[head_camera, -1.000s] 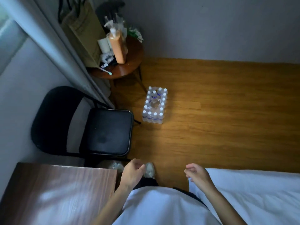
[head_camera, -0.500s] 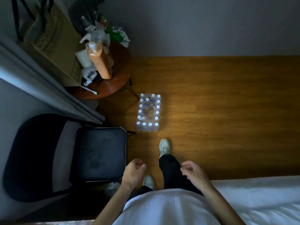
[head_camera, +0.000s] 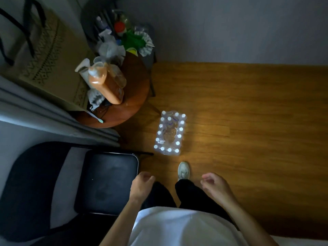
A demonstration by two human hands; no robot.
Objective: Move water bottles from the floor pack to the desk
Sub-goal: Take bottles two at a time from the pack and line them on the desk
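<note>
Both hands are empty. The left hand [head_camera: 142, 186] is curled into a loose fist above the right edge of the black chair seat [head_camera: 106, 183]; the right hand [head_camera: 215, 188] hangs with fingers [head_camera: 206, 177] loosely bent and slightly apart, over the wooden floor [head_camera: 248, 130]. Between them, dark trouser legs [head_camera: 188, 194] lead to a pale sneaker [head_camera: 183, 170] planted on the floor. Just beyond the shoe stands the shrink-wrapped pack of water bottles [head_camera: 170, 133], white caps up, with gaps along its middle. It sits near the round wooden side table [head_camera: 134, 96], which carries an orange pump bottle [head_camera: 104, 86].
</note>
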